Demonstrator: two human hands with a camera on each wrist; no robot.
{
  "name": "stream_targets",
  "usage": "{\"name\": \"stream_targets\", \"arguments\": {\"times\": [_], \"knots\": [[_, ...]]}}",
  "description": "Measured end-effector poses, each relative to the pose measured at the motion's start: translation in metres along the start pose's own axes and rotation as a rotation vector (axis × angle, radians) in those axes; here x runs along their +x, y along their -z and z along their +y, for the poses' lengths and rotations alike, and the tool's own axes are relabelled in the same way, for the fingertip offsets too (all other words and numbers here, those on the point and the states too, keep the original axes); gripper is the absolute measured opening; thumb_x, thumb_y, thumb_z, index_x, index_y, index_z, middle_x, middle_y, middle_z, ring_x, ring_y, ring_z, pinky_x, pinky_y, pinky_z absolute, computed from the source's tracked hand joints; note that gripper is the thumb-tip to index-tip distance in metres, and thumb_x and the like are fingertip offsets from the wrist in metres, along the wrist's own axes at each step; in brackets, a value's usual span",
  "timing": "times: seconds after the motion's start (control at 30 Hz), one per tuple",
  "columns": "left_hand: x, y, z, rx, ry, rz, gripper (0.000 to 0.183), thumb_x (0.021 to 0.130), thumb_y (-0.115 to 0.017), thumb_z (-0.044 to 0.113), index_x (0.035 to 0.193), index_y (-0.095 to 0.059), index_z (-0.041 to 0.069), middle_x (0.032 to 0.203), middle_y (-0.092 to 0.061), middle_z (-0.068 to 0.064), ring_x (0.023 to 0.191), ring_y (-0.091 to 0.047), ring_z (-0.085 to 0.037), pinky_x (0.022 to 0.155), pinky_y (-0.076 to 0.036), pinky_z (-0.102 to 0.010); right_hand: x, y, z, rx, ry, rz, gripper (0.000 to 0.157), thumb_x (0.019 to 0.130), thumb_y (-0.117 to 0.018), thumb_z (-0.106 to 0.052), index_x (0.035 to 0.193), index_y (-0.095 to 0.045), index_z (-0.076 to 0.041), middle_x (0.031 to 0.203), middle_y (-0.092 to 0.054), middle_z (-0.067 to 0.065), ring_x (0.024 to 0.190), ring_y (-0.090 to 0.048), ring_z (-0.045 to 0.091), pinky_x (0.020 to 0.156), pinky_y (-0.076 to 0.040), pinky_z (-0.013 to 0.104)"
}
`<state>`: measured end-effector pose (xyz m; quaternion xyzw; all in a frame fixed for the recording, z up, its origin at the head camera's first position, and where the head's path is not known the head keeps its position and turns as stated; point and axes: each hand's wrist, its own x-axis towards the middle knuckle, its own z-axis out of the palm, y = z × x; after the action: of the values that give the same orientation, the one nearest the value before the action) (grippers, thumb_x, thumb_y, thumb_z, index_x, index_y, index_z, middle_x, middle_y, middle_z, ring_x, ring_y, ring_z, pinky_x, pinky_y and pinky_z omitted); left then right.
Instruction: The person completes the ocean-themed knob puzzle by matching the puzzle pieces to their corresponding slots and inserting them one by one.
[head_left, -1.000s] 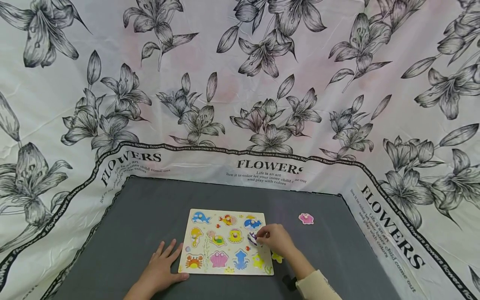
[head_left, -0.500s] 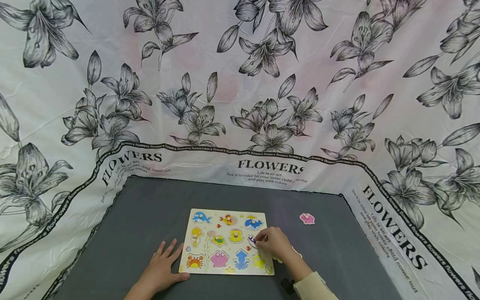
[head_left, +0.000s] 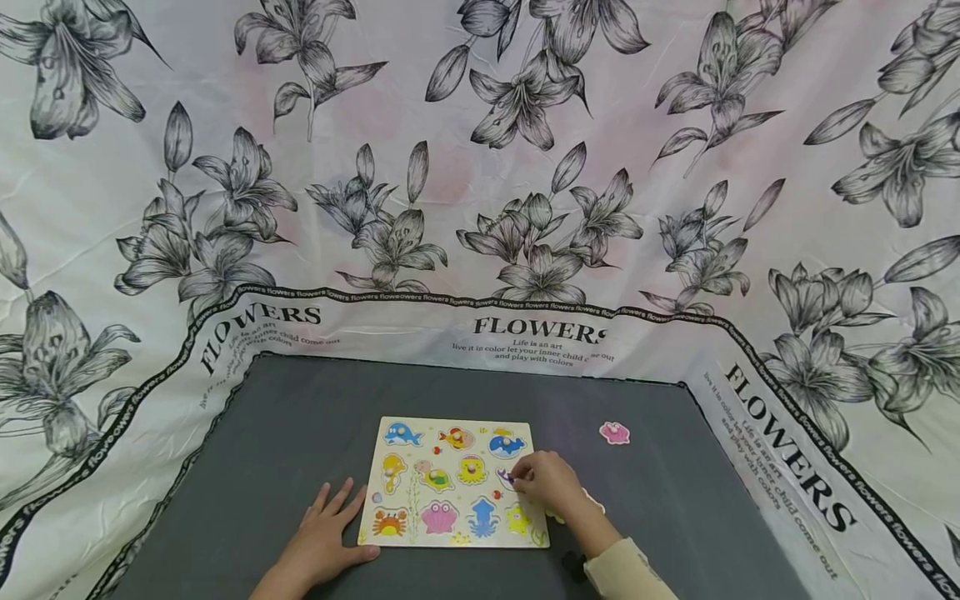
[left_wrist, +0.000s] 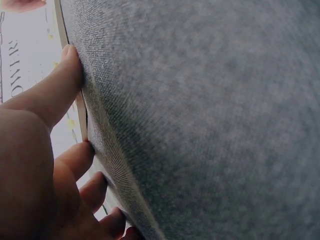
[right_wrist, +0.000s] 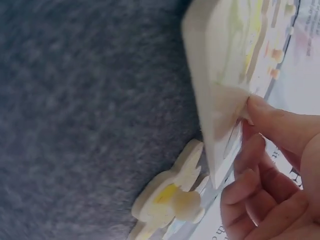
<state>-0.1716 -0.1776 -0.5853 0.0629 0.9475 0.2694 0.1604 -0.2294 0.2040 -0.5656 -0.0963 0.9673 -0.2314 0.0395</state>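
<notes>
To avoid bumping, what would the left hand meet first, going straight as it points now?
Probably the puzzle board, at its left edge; the left hand seems to touch its near-left corner.

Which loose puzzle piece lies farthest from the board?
The pink shell piece, apart on the grey table; the yellow piece lies close beside the puzzle board.

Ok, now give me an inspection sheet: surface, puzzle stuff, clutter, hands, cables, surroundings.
Surface: dark grey table.
Job's things: puzzle board on the table; pink piece and yellow piece loose to its right.
Clutter: dark object by the right sleeve, too unclear to name.
Left hand: spread at the board's near left corner.
Right hand: apparently pinching a purple piece, mostly hidden, at the board's right side.
Cables: nothing seen.
Surroundings: flower-print cloth behind and on both sides.
</notes>
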Motion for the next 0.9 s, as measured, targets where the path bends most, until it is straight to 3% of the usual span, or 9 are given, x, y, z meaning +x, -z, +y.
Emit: {"name": "stream_targets", "arguments": {"times": [0.23,0.4,0.67,0.9], "knots": [[0.000,0.001,0.002,-0.004,-0.007,0.015,0.107,0.068,-0.084,0.063,0.154,-0.044,0.013,0.164,-0.029,-0.019,0.150,-0.011,-0.056,0.113,-0.017,-0.076,0.004,0.001,0.003,0.066,-0.005,-0.055,0.005,0.086,-0.080,-0.013,0.090,-0.078,-0.016,0.078,-0.064,-0.007,0.069,-0.054,0.011,0.059,-0.047,0.026],[-0.001,0.000,0.002,-0.002,-0.011,0.019,0.106,0.068,-0.084,0.062,0.154,-0.044,0.013,0.164,-0.029,-0.019,0.150,-0.011,-0.056,0.113,-0.017,-0.076,0.003,0.010,0.007,0.159,0.017,-0.082,0.012,0.088,-0.078,-0.012,0.100,-0.078,-0.012,0.085,-0.064,-0.003,0.069,-0.055,0.013,0.055,-0.048,0.025],[-0.001,-0.001,0.001,0.000,-0.011,0.016,0.107,0.068,-0.083,0.063,0.154,-0.044,0.013,0.164,-0.029,-0.019,0.150,-0.011,-0.056,0.112,-0.017,-0.077,0.006,0.044,0.018,0.226,-0.063,0.106,0.018,0.090,-0.077,-0.009,0.107,-0.077,-0.009,0.095,-0.073,-0.001,0.075,-0.061,0.011,0.065,-0.054,0.027],[-0.002,0.000,0.000,0.005,-0.013,0.008,0.106,0.069,-0.083,0.063,0.154,-0.044,0.013,0.164,-0.028,-0.020,0.150,-0.010,-0.056,0.112,-0.018,-0.077,-0.006,0.062,0.032,0.226,-0.118,0.195,0.019,0.091,-0.076,-0.010,0.109,-0.076,-0.008,0.098,-0.072,0.002,0.079,-0.064,0.012,0.068,-0.056,0.029]]}}
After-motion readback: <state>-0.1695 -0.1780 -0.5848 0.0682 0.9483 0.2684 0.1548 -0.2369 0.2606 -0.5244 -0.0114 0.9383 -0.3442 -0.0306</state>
